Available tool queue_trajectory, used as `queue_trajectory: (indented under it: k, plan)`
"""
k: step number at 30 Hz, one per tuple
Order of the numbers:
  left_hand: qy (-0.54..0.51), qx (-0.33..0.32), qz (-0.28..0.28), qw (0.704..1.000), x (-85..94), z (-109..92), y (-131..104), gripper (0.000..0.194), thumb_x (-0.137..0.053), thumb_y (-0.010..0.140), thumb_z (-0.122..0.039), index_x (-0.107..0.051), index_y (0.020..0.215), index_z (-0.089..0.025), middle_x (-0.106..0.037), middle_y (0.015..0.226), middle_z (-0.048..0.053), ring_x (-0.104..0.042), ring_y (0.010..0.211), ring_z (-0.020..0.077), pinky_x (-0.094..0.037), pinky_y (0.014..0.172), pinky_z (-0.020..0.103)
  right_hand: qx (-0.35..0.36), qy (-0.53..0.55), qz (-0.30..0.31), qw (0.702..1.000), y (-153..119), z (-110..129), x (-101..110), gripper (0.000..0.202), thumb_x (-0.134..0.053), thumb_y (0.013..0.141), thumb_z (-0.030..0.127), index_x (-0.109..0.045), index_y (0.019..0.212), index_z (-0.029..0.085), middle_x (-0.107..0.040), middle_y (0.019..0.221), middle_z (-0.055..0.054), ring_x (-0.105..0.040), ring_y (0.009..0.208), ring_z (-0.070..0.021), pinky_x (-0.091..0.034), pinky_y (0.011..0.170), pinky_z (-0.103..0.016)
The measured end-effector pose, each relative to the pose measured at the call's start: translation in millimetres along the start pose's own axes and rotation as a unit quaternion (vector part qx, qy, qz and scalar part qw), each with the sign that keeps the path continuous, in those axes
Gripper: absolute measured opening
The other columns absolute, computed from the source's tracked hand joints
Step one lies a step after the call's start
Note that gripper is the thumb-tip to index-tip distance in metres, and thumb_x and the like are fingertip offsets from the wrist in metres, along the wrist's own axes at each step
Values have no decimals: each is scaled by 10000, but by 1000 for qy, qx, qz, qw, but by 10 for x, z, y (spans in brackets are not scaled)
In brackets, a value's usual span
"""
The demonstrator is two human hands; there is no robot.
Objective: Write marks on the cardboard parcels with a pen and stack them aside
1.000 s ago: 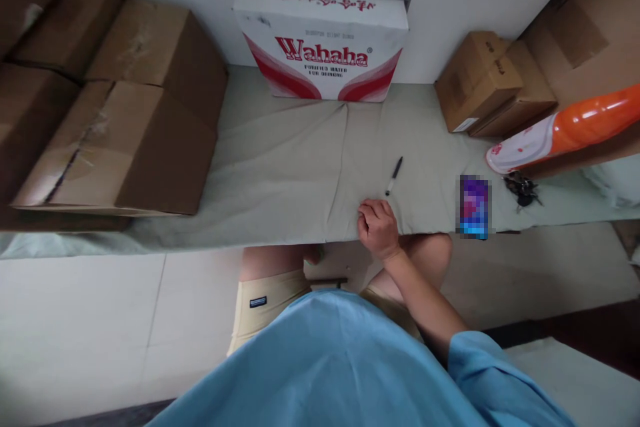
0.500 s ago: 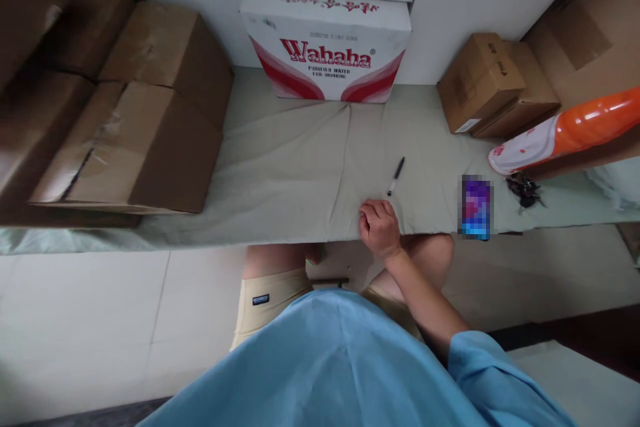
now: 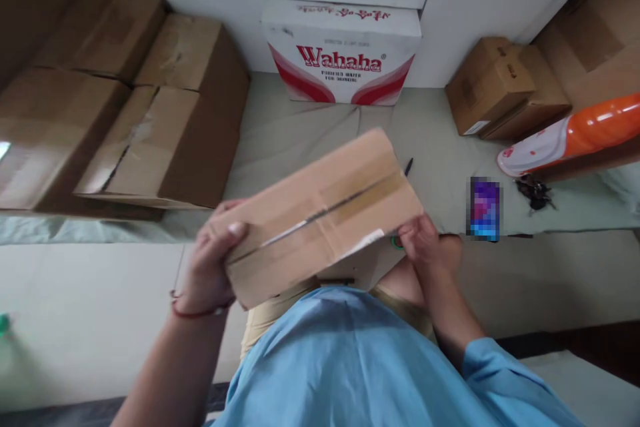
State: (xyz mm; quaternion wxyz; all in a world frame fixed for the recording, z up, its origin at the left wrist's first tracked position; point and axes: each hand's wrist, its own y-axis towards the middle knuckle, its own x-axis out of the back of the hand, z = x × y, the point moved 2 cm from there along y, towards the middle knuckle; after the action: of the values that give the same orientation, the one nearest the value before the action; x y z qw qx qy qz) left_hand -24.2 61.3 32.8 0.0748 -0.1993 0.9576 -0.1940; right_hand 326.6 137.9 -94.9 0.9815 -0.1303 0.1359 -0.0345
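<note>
A brown cardboard box [image 3: 320,213] with a taped seam is held up tilted over the table's front edge, its right end higher than its left. My left hand [image 3: 217,250] grips the left end, thumb on the upper face and fingers out of sight behind. At the lower right corner, my right hand [image 3: 423,237] holds the box with its fingers closed on the edge. A white label shows along the lower edge. Behind the box's right end, only the tip of a dark pen [image 3: 409,166] shows.
Stacked cardboard boxes [image 3: 150,133] stand on the left. A white-and-red Wahaha carton [image 3: 343,57] stands at the back. To the right are small cartons [image 3: 490,83], an orange-and-white bottle-like cylinder [image 3: 575,133], a phone [image 3: 484,209] and a dark bunch of keys [image 3: 535,193].
My left hand has come into view. A cardboard box is now held between both hands; before, my right hand rested on the table edge near the pen. The view has shifted slightly.
</note>
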Motion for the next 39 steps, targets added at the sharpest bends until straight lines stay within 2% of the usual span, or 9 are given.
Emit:
queue_trajectory:
  k: [3,8,12,16,21,26,30,35,39]
  plan:
    - [-34,65,32,997,-315,240,-52,741,-976,533,-593,-683,1085,-194,-706,861,12,-640,668,181,-522,533,253,-56,66,29,996,-287,142,168,603,-634,916,814,-787,1195,302,-806,1263,-80,-744,1226,-298,-638,944,-432]
    - [15,69,110,991,-599,252,14,674,-989,612,-584,-691,1065,-185,-698,866,13,-621,711,164,-501,589,232,-71,80,56,993,-676,225,387,912,-683,721,1003,-771,1305,308,-784,1365,-99,-701,1364,-355,-655,1003,-483]
    - [62,47,179,981,-742,274,25,672,-922,721,-713,-719,1071,-177,-711,887,30,-624,760,174,-491,628,237,-72,81,-30,994,-717,161,502,739,-838,778,794,-745,1329,310,-781,1391,-61,-737,1312,-304,-658,1027,-438]
    - [-52,86,222,970,-853,355,-74,741,-757,797,-870,-745,1053,-175,-701,831,36,-630,718,188,-505,600,263,-169,91,-74,979,-684,96,571,523,-869,827,588,-772,1216,252,-845,1174,-49,-807,1146,-288,-700,902,-404]
    - [-73,77,240,965,-832,345,-160,568,-910,798,-566,-726,1183,-190,-702,899,25,-657,731,166,-494,576,225,-210,125,-89,966,-702,106,608,492,-854,844,567,-769,1215,256,-851,1150,-51,-824,1049,-283,-710,753,-388]
    - [-35,85,184,979,-730,407,-177,823,-829,833,-749,-563,1449,-274,-727,1267,87,-736,975,232,-546,651,248,-158,75,-129,976,-766,132,517,562,-889,812,603,-769,1253,276,-825,1235,-36,-798,1055,-258,-705,776,-379]
    - [-30,68,170,983,-664,453,-205,887,-913,784,-671,-557,1487,-265,-730,1342,91,-727,1159,279,-593,781,264,-82,20,-67,994,-901,262,356,621,-792,910,684,-721,1411,324,-774,1372,-45,-771,1109,-245,-682,768,-347]
    - [-101,169,106,975,-538,535,-136,605,-939,749,-441,-677,1239,-203,-804,1085,58,-772,881,233,-599,628,244,-31,13,32,999,-1077,497,197,819,-628,929,854,-600,1574,351,-718,1476,-84,-770,1117,-298,-694,789,-427]
    - [-145,301,75,939,-487,657,-58,286,-778,896,-339,-730,1083,-128,-820,908,101,-755,663,208,-617,569,270,29,-18,60,998,-1166,614,166,747,-658,970,747,-562,1610,376,-620,1609,-69,-726,1237,-298,-683,792,-383]
